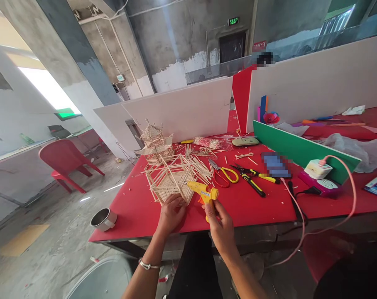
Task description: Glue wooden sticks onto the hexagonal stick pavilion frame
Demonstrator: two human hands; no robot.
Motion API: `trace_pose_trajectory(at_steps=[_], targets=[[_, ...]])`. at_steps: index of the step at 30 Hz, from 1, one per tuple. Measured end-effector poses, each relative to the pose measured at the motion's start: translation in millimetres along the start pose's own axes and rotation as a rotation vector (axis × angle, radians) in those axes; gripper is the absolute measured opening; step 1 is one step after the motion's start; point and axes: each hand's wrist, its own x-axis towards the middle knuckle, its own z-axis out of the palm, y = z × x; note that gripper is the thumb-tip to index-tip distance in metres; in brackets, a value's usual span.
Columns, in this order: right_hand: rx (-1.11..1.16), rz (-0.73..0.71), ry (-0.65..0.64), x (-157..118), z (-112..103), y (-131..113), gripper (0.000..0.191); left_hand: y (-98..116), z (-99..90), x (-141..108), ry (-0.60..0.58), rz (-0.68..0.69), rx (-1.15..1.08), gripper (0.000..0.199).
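Observation:
A yellow hot glue gun (204,192) is gripped in my right hand (221,222), its nozzle pointing left at the near right side of a wooden stick frame (168,178). My left hand (172,211) is closed at the front edge of that frame, its fingertips partly hidden against the sticks. Behind the frame stands a small tiered pagoda model (155,143) built from the same thin sticks. Loose wooden sticks (202,168) lie spread to the right of the frame.
Red-handled and yellow-handled scissors (224,172) and black-and-yellow pliers (252,182) lie right of the sticks. A metal cup (104,219) stands at the table's left front corner. A pink cable (296,199) hangs over the front edge near a power strip (321,185).

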Motion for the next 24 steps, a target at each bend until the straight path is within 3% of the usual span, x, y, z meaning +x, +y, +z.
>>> trace_pose_trajectory(at_steps=[5,13,19,24], targets=[[0.006,-0.004,-0.067,-3,5,1,0.041,1,-0.9,0,-0.005,0.003,-0.015,0.02],[-0.09,-0.085,-0.042,-28,-1,-1,0.035,4,-0.5,1,0.018,0.0,-0.027,0.016],[-0.206,-0.308,-0.01,-24,12,11,0.027,3,-1.1,0,-0.009,-0.008,-0.022,0.014],[-0.287,-0.511,-0.013,-27,14,11,0.035,8,-4.1,2,0.008,-0.012,-0.051,0.013]])
